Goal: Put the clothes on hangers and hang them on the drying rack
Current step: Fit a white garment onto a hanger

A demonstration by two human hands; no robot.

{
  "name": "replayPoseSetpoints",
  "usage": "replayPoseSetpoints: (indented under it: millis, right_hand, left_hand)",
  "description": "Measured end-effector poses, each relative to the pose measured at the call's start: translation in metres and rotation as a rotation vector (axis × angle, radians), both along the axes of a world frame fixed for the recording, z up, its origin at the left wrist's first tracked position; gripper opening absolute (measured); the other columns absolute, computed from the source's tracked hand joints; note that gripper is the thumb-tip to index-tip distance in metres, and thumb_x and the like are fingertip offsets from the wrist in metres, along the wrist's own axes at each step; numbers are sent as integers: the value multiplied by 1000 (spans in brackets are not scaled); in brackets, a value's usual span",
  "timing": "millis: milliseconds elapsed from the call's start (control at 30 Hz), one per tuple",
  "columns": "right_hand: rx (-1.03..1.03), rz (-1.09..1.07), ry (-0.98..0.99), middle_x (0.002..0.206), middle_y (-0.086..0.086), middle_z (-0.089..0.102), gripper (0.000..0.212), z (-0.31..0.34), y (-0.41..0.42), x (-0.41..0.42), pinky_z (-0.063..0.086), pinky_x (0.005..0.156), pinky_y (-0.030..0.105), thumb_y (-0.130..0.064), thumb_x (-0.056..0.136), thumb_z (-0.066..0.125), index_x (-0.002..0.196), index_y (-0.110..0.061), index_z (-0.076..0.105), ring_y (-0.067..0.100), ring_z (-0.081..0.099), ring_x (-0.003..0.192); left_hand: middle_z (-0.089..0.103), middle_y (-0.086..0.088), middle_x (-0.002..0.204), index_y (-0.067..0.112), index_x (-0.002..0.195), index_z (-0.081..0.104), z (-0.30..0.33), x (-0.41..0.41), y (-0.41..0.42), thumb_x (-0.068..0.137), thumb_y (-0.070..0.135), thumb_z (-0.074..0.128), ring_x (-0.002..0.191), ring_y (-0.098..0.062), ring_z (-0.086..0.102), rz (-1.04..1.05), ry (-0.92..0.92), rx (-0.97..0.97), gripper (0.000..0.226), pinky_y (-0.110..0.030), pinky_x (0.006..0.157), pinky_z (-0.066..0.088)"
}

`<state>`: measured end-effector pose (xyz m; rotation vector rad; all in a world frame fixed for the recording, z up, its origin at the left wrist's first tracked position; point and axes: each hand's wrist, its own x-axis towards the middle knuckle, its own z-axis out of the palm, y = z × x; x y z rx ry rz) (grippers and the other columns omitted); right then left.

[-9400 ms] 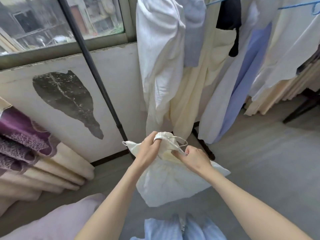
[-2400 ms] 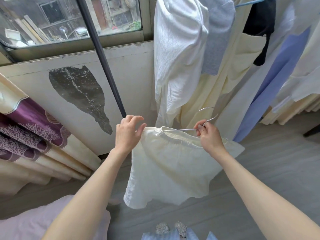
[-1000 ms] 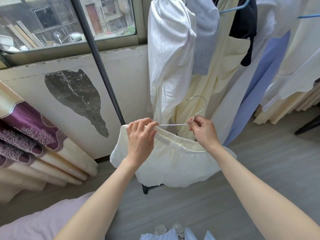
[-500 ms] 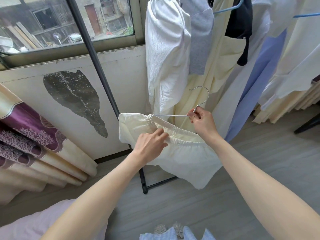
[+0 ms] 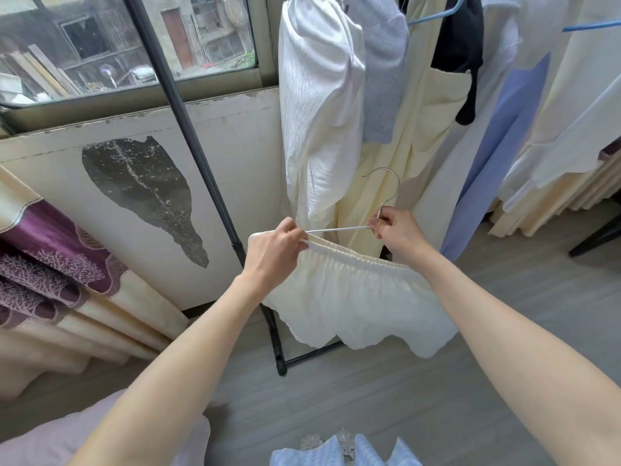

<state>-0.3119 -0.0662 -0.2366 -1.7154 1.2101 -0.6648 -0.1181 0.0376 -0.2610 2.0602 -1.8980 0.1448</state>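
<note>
My left hand (image 5: 274, 252) pinches the waistband of the cream shorts (image 5: 356, 297) at the end of the wire hanger (image 5: 339, 229). My right hand (image 5: 398, 230) has fingers closed around the hanger neck, under the hook. The shorts hang in the air before the rack (image 5: 188, 129), beside the hung clothes (image 5: 319, 105).

grey floor (image 5: 504, 331) bears black rack foot (image 5: 280, 358).

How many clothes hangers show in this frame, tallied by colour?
pale thin wire hanger, right hand gripping its neck, left hand pinching the cream elastic-waisted garment at its end: 1
blue plastic hangers, one and another, at top right: 2
Total: 3
</note>
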Motion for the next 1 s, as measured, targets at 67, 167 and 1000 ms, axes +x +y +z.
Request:
replayPoseSetpoints:
  millis: [67,167,1000]
  right_hand:
    - [3,17,8,55,1,39,36,2,-1,-1,27,40,10,-6,93,48,58,-15,44,2,35,38]
    - [7,26,0,56,1,40,34,2,0,-4,27,43,10,-8,94,48,60,-15,48,8,34,49]
    - [-149,-124,-50,57,0,38,19,-7,-4,-15,30,47,14,-7,94,44,78,-5,52,12,34,54]
  left_hand:
    - [58,-2,99,17,97,67,0,3,1,88,26,61,74,-26,63,4,44,-38,14,-30,53,38]
    - [57,-6,106,14,97,65,-7,7,3,82,18,68,86,-25,58,-30,50,-86,16,-30,57,40]
    - [64,-6,105,20,120,55,-34,59,18,89,11,56,108,-25,55,415,789,169,32,-30,81,40]
